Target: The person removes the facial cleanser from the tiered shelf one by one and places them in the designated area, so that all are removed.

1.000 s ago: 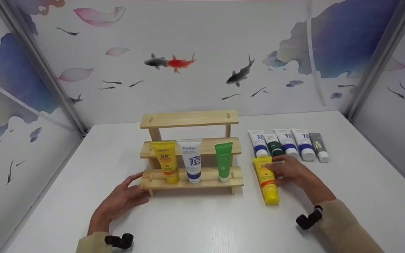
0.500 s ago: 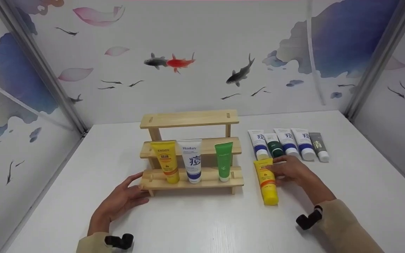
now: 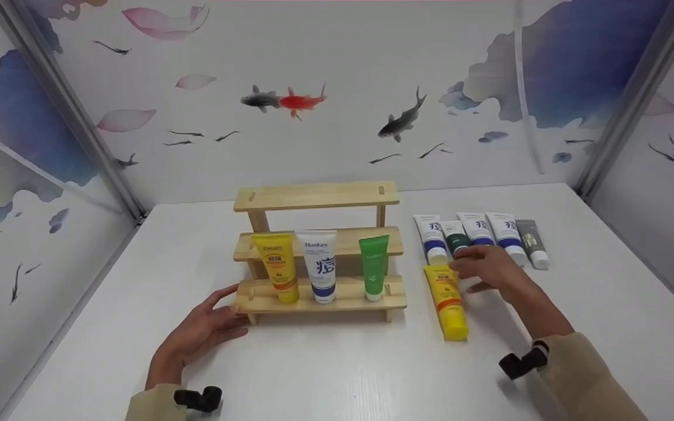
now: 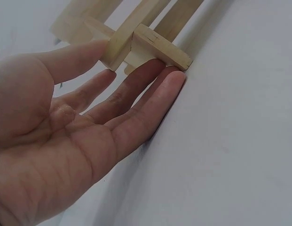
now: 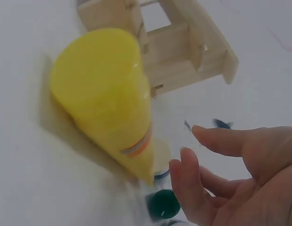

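In the head view, my left hand (image 3: 202,330) touches the left end of a three-tier wooden display rack (image 3: 319,305). The left wrist view shows the thumb at a board's end and the extended fingers against the lower wood. On the front tier stand a yellow squeeze tube (image 3: 277,269), a white squeeze tube (image 3: 319,266) and a green squeeze tube (image 3: 374,269). Another yellow squeeze tube (image 3: 447,301) lies flat right of the rack. My right hand (image 3: 492,272) is beside its upper end, thumb and fingers apart and holding nothing in the right wrist view.
Behind the right hand lie several tubes in a row: white ones (image 3: 430,237), a dark green one (image 3: 455,234) and a grey one (image 3: 531,242). White panels (image 3: 337,146) printed with fish enclose the white table (image 3: 337,374).
My right hand has let go of the lying yellow tube and shifted slightly back and to the right. The tube has shifted slightly rightward. My left hand stays at the rack.
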The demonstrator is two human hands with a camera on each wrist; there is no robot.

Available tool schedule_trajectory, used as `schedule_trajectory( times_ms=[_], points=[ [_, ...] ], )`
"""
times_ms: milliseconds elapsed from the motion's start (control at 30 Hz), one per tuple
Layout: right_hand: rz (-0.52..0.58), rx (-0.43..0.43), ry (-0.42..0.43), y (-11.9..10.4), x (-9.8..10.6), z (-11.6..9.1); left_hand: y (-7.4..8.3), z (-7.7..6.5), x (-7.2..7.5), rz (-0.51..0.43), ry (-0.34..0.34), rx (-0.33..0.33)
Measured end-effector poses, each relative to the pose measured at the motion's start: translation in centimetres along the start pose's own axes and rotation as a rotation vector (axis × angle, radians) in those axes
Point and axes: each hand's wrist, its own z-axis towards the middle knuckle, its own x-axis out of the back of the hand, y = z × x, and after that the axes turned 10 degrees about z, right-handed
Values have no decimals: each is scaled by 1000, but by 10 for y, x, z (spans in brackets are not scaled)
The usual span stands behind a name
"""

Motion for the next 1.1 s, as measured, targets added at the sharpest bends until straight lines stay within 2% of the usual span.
schedule_trajectory(
  times_ms=[167, 467, 667, 1100],
  points=[
    [21, 121, -42, -22, -14, -20, -2, -1, -1, 4, 18, 8],
    [3, 259, -100, -58, -42, -50, 0, 1, 0, 8, 31, 25],
    [6, 322, -106, -65, -62, -48, 1, 1, 0, 1, 19, 16],
    [82, 368, -84, -55, -93, -38, 0, 1, -1, -7, 7, -7]
  ],
)
